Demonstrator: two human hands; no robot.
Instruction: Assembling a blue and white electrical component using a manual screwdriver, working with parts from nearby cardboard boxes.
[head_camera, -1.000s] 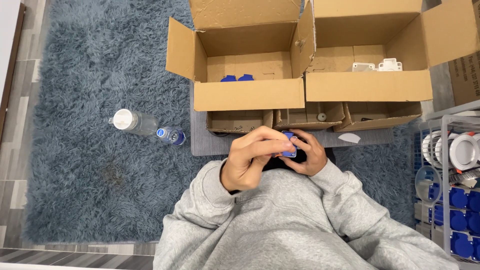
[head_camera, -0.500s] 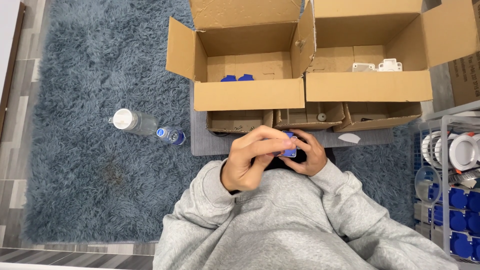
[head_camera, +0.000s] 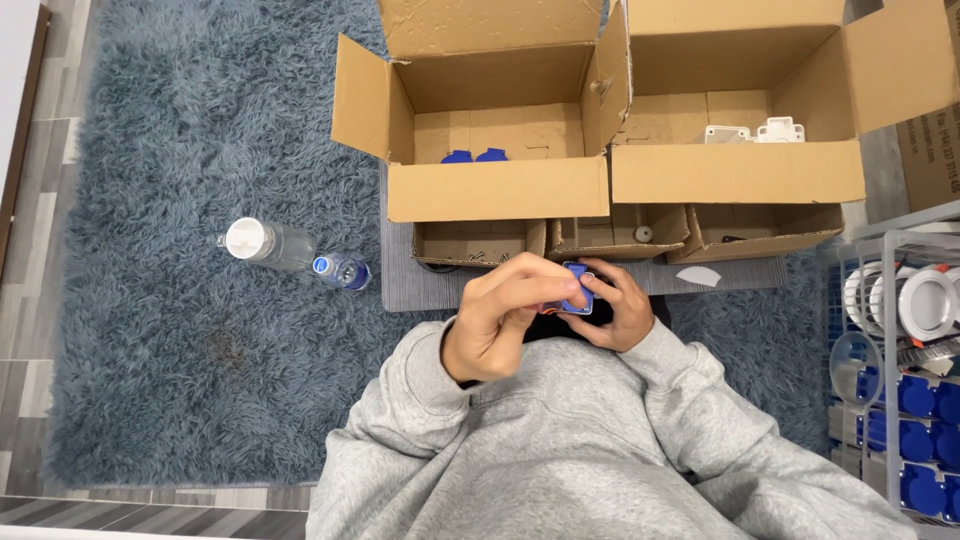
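Flanking both hands: boxes (head_camera: 500, 190) ahead, bottles (head_camera: 270, 243) leftward.

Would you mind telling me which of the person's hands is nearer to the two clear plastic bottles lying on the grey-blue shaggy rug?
Left. The left hand is closer to the clear plastic bottles; the right hand lies beyond it, farther away.

Small blue square part (head_camera: 577, 287), held up between both hands, partly hidden

Both hands (head_camera: 545, 315) together, fingers (head_camera: 520, 285) curled.
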